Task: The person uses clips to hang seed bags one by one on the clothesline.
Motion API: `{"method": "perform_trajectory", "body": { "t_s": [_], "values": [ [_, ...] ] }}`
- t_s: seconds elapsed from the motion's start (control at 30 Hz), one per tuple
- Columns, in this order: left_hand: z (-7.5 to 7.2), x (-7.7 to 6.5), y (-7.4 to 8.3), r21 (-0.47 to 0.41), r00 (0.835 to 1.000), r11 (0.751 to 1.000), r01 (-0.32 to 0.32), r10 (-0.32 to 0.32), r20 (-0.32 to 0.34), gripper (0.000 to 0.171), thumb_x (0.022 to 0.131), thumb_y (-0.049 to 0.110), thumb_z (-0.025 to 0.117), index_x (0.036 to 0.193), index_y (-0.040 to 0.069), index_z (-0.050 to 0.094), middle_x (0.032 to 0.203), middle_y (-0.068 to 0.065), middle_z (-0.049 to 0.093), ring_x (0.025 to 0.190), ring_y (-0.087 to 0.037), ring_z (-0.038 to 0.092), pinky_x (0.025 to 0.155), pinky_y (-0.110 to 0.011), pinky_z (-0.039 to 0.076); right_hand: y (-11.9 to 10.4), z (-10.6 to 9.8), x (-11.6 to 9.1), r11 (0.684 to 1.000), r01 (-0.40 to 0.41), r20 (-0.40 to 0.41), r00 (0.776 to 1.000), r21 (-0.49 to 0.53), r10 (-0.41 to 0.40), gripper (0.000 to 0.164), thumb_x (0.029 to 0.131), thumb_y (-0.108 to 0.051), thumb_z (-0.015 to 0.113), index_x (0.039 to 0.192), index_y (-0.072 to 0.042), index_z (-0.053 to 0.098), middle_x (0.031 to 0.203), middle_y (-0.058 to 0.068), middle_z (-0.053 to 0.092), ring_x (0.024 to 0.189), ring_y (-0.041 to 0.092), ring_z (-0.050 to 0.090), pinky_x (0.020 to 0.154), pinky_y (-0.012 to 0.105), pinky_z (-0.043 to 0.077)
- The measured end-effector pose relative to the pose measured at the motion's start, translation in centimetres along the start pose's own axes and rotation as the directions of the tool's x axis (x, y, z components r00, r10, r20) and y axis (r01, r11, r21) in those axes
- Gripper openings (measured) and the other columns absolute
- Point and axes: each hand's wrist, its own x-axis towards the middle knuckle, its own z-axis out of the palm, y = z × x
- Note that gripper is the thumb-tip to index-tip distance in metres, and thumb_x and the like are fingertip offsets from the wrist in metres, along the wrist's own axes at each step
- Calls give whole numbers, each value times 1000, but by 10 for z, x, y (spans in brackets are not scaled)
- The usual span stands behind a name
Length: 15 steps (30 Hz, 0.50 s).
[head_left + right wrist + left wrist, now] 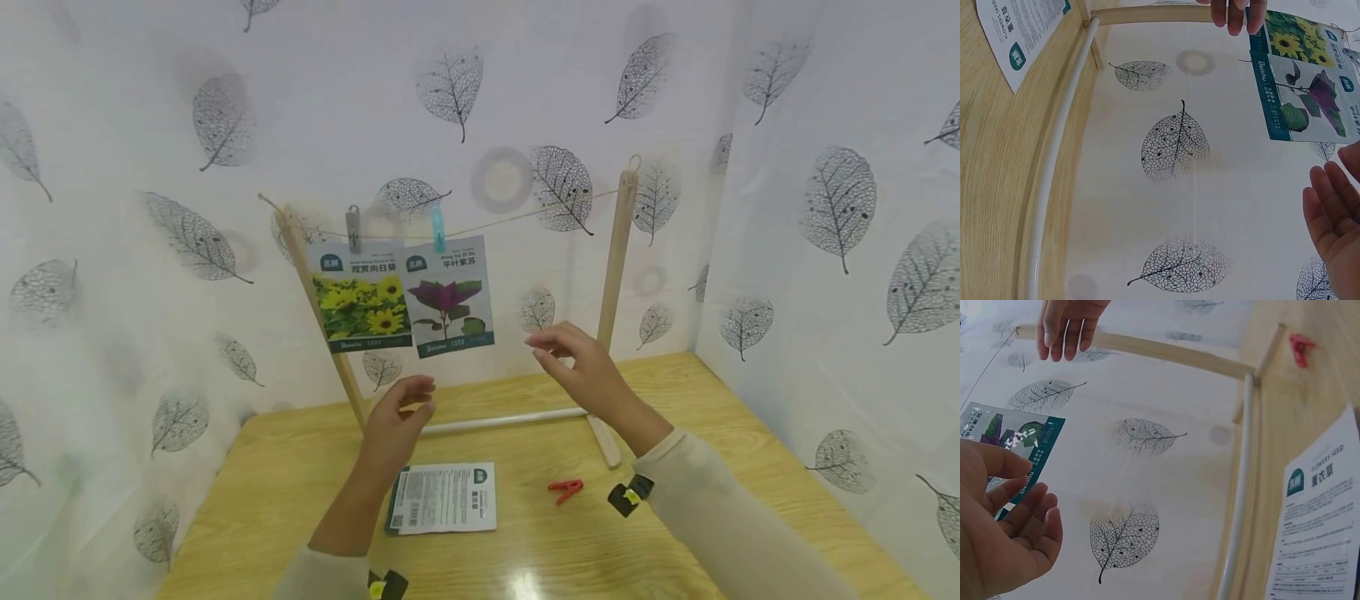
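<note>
Two seed packets hang from a string: a sunflower packet (367, 304) under a grey clothespin (354, 229), and a purple-leaf packet (452, 300) under a blue clothespin (438, 228). The second packet overlaps the first one's right edge. My left hand (397, 425) is below the packets, fingers loosely bent and holding nothing. To the right of the purple-leaf packet, my right hand (577, 362) is raised with relaxed fingers, apart from it and empty. On the table, a small pile of seed packets (447, 497) lies back side up, and a red clothespin (566, 490) lies to its right.
The string runs between a left wooden post (315, 308) and a right wooden post (618, 258). A white bar (502, 421) joins the posts low down. Behind the wooden table (285, 475) hangs a leaf-patterned curtain (322, 100).
</note>
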Motion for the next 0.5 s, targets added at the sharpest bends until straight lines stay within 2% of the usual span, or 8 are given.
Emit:
{"method": "perform_trajectory", "body": {
  "t_s": [0.23,0.5],
  "values": [
    [0,-3,-4,-2,1000,1000,16,-16,8,31,97,15,65,128,17,62,129,-4,65,121,-19,59,101,-36,48,8,3,-6,1000,-21,19,1000,2,21,19,101,-14,62,118,-11,69,114,3,68,101,14,64,91,23,56],
    [1,-5,-9,-1,999,999,33,-33,10,30,98,16,64,127,19,62,131,-4,64,122,-18,58,102,-38,46,11,6,-13,999,-33,35,999,-1,33,20,101,-16,62,119,-10,68,113,3,68,100,14,64,91,26,57]
  ]
}}
